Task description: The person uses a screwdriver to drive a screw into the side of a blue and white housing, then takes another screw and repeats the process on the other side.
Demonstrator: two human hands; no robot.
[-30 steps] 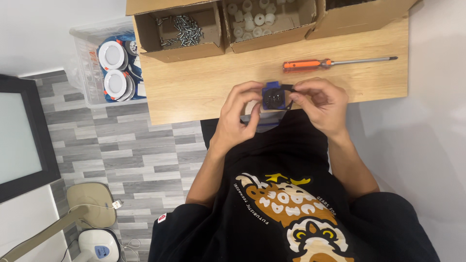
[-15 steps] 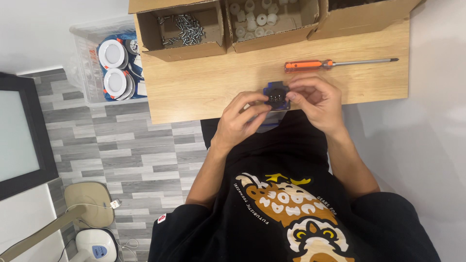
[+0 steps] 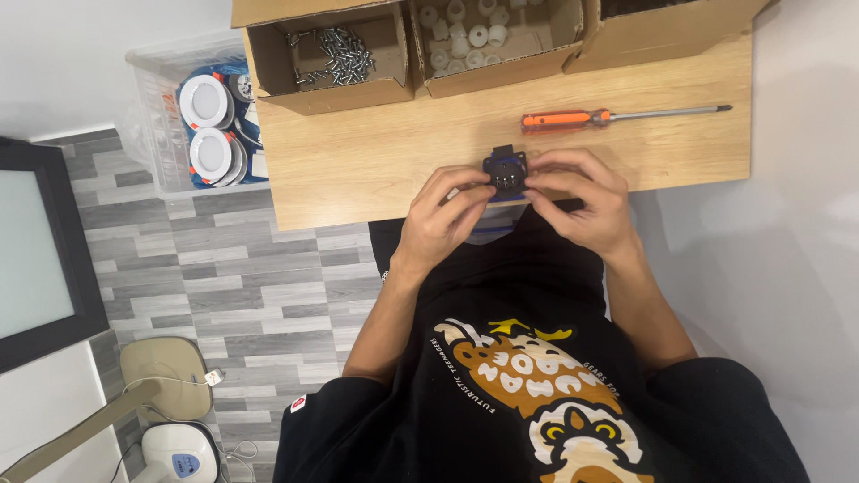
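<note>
Two hands meet at the near edge of the wooden counter (image 3: 358, 170), both on one small part: a black socket-like piece (image 3: 505, 172), squarish, with a blue rim showing at its sides. Left hand (image 3: 443, 219) comes in from the left, its fingers (image 3: 465, 192) curled and pinching the part's left side. Right hand (image 3: 582, 201) comes from the right, its fingers (image 3: 550, 170) bent over and pinching the right side and lower edge. The part is held just above the counter edge, over the person's lap; whether it touches the wood I cannot tell.

Beyond the hands, an orange-handled screwdriver (image 3: 617, 116) lies flat on the counter, handle toward the middle, tip pointing right, near the right hand but apart from it.

Along the far edge stand open cardboard boxes. Box of screws (image 3: 327, 54) at left, silvery screws loose in a pile. Box of white round pieces (image 3: 497, 40) just beside it, to the right. A third box (image 3: 671, 22) further right, contents too dark to tell.

Left of the counter, on the grey plank floor (image 3: 224, 295), a clear plastic bin (image 3: 192, 116) holds round white discs with blue and orange about them. Black T-shirt (image 3: 528, 376) with a yellow-and-white print fills the bottom of the view.
</note>
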